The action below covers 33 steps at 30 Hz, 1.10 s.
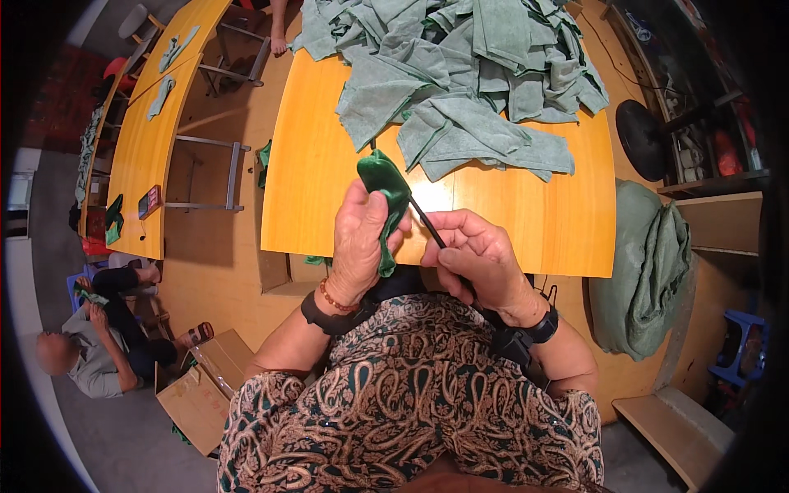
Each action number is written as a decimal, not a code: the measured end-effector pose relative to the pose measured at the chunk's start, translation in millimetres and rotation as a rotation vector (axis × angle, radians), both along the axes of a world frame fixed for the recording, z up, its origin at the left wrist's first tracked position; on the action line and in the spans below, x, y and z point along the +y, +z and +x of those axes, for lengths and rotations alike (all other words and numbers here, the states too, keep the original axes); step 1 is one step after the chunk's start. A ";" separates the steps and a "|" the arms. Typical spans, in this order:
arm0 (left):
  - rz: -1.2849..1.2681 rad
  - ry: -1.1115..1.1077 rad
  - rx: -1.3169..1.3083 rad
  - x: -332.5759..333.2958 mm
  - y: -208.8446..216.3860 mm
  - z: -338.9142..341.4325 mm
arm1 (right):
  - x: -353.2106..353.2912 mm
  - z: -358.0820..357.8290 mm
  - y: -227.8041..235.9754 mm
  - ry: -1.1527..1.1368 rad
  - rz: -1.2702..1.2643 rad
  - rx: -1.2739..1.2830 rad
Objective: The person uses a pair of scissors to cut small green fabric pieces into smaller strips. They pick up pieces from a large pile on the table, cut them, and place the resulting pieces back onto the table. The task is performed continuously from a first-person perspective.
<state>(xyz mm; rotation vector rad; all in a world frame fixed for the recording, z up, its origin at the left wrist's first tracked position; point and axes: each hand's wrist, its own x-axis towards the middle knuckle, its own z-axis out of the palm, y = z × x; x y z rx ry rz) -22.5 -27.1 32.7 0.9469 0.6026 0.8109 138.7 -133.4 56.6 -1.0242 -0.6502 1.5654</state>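
Note:
Near the front edge of the table, my left hand [362, 238] is closed on a shiny dark green fabric piece [382, 182], its lower end hanging below the fingers. My right hand [481, 259] grips a thin black rod [427, 222] that slants up to the fabric. Whether the rod runs inside or behind the cloth, I cannot tell. Just beyond my hands lies a large heap of grey-green cloth pieces [485, 135], some with green edges.
The yellow wooden table [304, 181] spans the middle. On the right stand a large green sack [633, 271] and a black round-based stand [641, 140]. At left are another table [156, 140], a seated person [107, 345] handling green cloth, and a cardboard box [201, 394].

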 end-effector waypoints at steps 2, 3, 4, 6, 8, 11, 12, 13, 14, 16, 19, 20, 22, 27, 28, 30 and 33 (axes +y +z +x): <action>-0.037 -0.009 -0.002 2.6 0.9 0.9 | -5.4 0.5 0.3 0.008 -0.025 0.002; -0.019 0.036 0.002 2.3 5.2 4.2 | -9.2 1.7 -0.2 0.018 -0.040 -0.009; -0.001 0.081 0.005 2.7 7.3 6.2 | -13.1 3.5 -0.9 0.029 -0.055 -0.020; -0.036 0.077 -0.038 7.9 5.9 6.0 | -23.5 12.3 -6.7 0.106 -0.039 -0.020; -0.055 0.064 -0.049 9.1 4.9 5.8 | -23.4 16.1 -5.7 0.150 -0.057 -0.023; -0.044 0.004 0.008 1.0 3.2 6.0 | -11.4 19.9 0.9 0.115 -0.079 0.007; -0.031 -0.033 0.044 -4.8 1.1 5.5 | -6.9 17.2 -1.3 0.068 -0.050 0.042; -0.019 -0.069 0.079 -10.1 -1.1 5.2 | -3.8 14.1 -4.8 0.021 -0.021 0.077; -0.032 -0.049 0.057 -13.4 -3.4 5.9 | -1.6 10.8 -12.2 0.001 0.020 0.105; 0.001 -0.084 0.058 -18.0 -6.2 1.5 | -3.3 4.5 -14.4 0.016 0.051 -0.009; 0.039 -0.124 0.073 -11.9 -12.8 -10.4 | -8.1 -0.5 -10.0 0.037 0.103 -0.128; 0.036 -0.094 0.043 -9.3 -9.3 -8.8 | -9.4 1.5 -7.3 0.048 0.115 -0.156; -0.119 -0.123 -0.142 -1.1 3.9 -12.1 | -13.4 4.8 -5.5 0.074 0.125 -0.206; -0.077 0.012 -0.225 5.1 -2.7 -5.3 | -24.7 12.5 -7.7 0.098 0.018 -0.165; -0.050 0.018 -0.212 3.6 -8.8 -5.7 | -25.5 12.2 -8.8 0.079 0.014 -0.127; 0.022 0.083 -0.186 1.9 -17.4 -2.4 | -26.5 11.8 -11.8 0.038 0.010 -0.045; 0.145 0.030 -0.032 -8.0 -16.3 -0.7 | -23.6 12.0 -18.6 -0.012 0.021 -0.021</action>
